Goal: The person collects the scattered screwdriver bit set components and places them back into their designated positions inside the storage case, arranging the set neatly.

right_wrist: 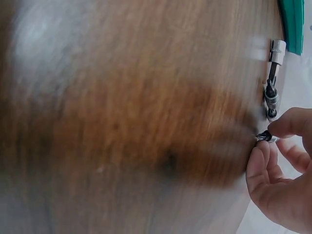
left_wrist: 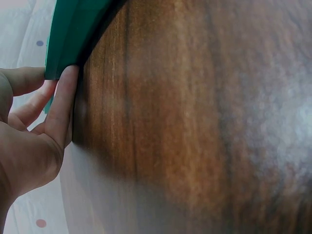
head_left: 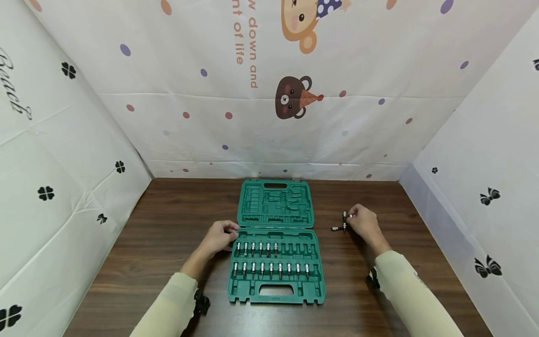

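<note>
An open green socket case (head_left: 275,236) lies on the table, its lower tray holding two rows of bit sockets (head_left: 271,267). My left hand (head_left: 221,236) is at the tray's upper left corner. In the left wrist view its thumb and forefinger (left_wrist: 63,100) pinch the green edge (left_wrist: 73,39). To the right of the case, my right hand (head_left: 363,222) pinches a small bit socket (right_wrist: 265,136) between thumb and fingertips, low over the wood. Several loose bit sockets (right_wrist: 277,51) lie on the table just beside those fingertips.
The case's lid (head_left: 275,203) is folded back flat toward the rear wall. Vacant slots (head_left: 296,248) show at the right of the tray's upper row. Printed white cloth (head_left: 269,140) encloses the brown wooden table (head_left: 181,201) at the back and both sides.
</note>
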Motion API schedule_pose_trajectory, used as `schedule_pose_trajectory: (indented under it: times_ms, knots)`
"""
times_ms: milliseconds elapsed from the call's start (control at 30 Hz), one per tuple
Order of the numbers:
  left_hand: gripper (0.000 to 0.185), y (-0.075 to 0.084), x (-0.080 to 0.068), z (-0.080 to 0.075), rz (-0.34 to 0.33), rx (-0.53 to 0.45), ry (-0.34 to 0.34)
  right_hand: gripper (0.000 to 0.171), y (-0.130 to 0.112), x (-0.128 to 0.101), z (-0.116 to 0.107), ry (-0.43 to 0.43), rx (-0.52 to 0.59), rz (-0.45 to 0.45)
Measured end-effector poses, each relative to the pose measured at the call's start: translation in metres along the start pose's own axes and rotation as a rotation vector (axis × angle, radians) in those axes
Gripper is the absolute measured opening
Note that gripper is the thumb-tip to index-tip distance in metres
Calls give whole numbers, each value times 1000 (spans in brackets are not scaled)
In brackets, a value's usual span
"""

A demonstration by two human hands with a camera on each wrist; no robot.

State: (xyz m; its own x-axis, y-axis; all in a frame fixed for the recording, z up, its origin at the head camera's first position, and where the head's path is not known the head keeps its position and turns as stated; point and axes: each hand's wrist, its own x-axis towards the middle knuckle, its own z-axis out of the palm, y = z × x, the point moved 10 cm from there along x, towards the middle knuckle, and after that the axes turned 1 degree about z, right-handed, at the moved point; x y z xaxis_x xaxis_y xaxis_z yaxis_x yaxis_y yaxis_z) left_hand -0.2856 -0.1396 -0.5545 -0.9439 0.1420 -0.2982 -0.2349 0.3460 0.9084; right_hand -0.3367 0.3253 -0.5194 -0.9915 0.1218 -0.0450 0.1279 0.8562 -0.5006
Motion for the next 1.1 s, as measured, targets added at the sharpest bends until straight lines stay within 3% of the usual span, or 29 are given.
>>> schedule_pose_trajectory:
  times_ms: [400, 667, 1100]
  knots:
    - [18, -1, 0, -1, -5, 1, 8, 20, 17, -2, -3, -6, 111, 27]
    - [18, -2, 0, 0, -1, 1, 4, 21, 15, -10, -4, -20, 190, 28]
    - [18, 0, 2, 0, 1, -1, 6, 24, -11, -27, 2, -141, 506, 14]
